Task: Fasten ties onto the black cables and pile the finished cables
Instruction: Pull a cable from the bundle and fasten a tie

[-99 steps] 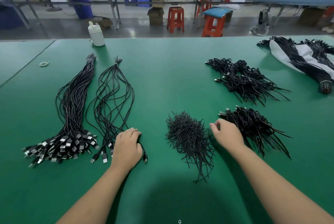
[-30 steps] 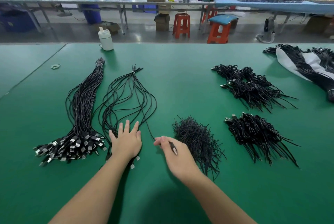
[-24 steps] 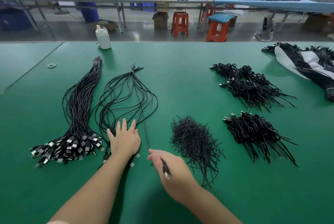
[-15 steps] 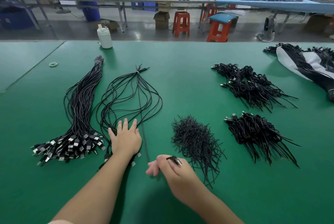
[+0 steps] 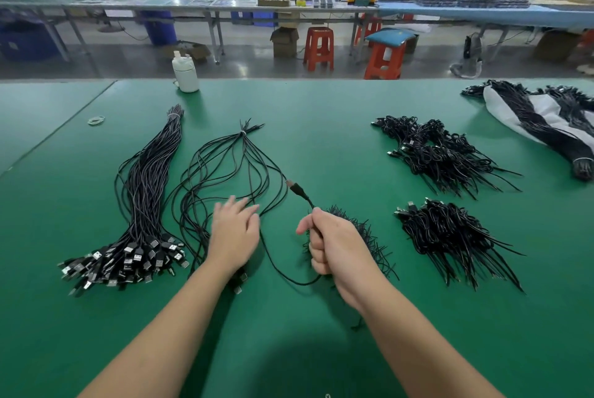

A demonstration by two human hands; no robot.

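Observation:
My right hand [image 5: 332, 241] grips one black cable [image 5: 299, 190] near its plug end; the plug sticks up and to the left, and the cable loops under the fist toward the loose bundle. My left hand [image 5: 234, 230] lies flat with straight fingers on the loose cable bundle [image 5: 218, 172], which is tied at its far end. A heap of black ties [image 5: 369, 237] sits partly hidden behind my right hand. Two piles of tied cables [image 5: 450, 237] [image 5: 443, 156] lie to the right.
A thick bundle of cables with USB plugs [image 5: 138, 205] lies at the left. A white bottle [image 5: 185, 71] stands at the far table edge, a rubber band [image 5: 96, 120] at far left. More cables on white cloth [image 5: 546, 121] lie at far right.
My right hand has pulled one cable out of the loose bundle, lifted it and turned its plug upward to the left. My left hand stays pressed on the bundle.

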